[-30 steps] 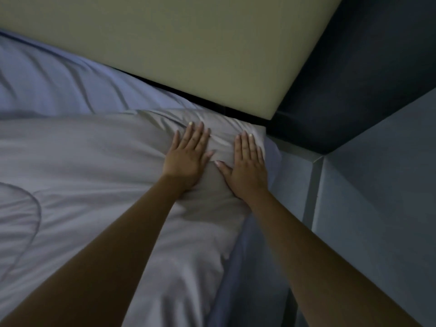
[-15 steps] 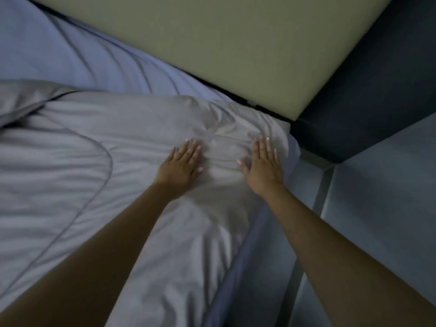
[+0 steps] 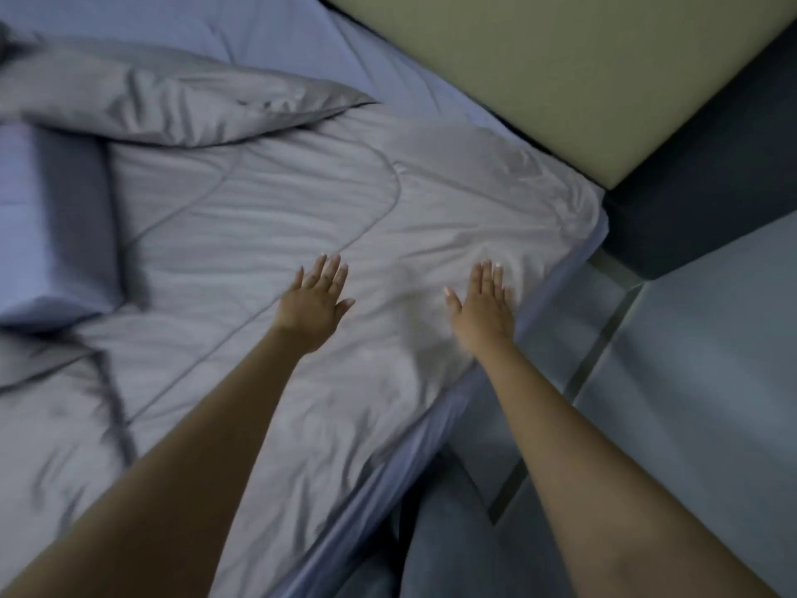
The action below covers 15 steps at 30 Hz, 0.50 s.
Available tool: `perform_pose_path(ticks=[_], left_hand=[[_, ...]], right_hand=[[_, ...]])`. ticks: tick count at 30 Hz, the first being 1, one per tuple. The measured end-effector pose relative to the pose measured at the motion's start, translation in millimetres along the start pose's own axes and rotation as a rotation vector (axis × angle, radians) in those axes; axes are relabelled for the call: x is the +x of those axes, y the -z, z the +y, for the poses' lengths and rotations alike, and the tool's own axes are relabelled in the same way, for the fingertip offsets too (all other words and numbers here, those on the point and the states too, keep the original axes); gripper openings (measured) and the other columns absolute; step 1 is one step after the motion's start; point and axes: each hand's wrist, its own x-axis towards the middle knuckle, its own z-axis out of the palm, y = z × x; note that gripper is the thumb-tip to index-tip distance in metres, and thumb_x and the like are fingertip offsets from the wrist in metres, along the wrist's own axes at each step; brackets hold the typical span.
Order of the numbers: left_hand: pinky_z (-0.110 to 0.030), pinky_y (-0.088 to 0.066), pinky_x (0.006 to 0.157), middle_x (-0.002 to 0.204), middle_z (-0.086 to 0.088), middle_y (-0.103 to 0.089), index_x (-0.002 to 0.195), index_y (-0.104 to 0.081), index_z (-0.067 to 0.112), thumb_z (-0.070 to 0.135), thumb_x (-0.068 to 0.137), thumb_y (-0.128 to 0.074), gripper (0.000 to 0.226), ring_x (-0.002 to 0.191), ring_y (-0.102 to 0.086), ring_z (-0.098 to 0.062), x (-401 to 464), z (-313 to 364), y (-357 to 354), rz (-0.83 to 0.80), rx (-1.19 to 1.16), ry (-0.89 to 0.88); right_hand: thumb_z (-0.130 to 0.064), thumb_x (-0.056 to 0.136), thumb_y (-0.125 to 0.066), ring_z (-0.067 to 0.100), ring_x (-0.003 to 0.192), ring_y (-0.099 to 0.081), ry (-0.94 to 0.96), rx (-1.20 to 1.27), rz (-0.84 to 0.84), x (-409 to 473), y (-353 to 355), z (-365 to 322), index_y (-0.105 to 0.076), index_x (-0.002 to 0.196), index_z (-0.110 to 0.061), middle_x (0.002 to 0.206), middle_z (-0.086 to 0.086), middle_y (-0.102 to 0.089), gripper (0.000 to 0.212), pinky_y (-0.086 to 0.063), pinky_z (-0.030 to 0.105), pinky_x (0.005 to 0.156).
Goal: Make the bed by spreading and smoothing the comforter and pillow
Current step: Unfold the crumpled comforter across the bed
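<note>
Both palms lie flat on the comforter (image 3: 267,217) near the bed's corner, left hand (image 3: 312,302) and right hand (image 3: 485,308) with fingers straight, holding nothing; best sweep outward toward the edge, pressing evenly.

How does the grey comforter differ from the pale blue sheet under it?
The grey quilted comforter has a sheen and curved stitch lines; the pale blue sheet looks matte, with no such stitching visible. The comforter is rumpled with a corner folded back; the sheet lies flatter. Both hands, left and right, lie flat over the comforter, not the sheet. Both are plain fabric.
</note>
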Motion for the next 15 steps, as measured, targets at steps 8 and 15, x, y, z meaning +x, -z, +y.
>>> perform_pose_path(ticks=[8,15], left_hand=[[-0.041,-0.002,0.121,0.162,-0.003,0.003,0.154,-0.002,0.014,0.045,0.103,-0.018,0.062,0.149,0.007,-0.021,-159,-52,2,-0.019,-0.008,0.14],[-0.041,-0.002,0.12,0.162,-0.004,0.001,0.154,-0.006,0.013,0.045,0.103,-0.019,0.062,0.15,0.006,-0.021,-242,-104,8,0.052,-0.047,0.264]], right_hand=[[-0.05,0.099,-0.025,0.023,0.148,0.005,0.141,-0.027,-0.033,-125,-18,-86,-0.003,0.152,-0.004,0.161,0.009,0.0,0.073,-0.002,0.038,0.12],[-0.051,0.099,-0.022,0.022,0.148,0.008,0.255,-0.073,-0.081,-186,-28,-150,0.0,0.152,-0.005,0.161,0.009,0.004,0.073,-0.001,0.037,0.12]])
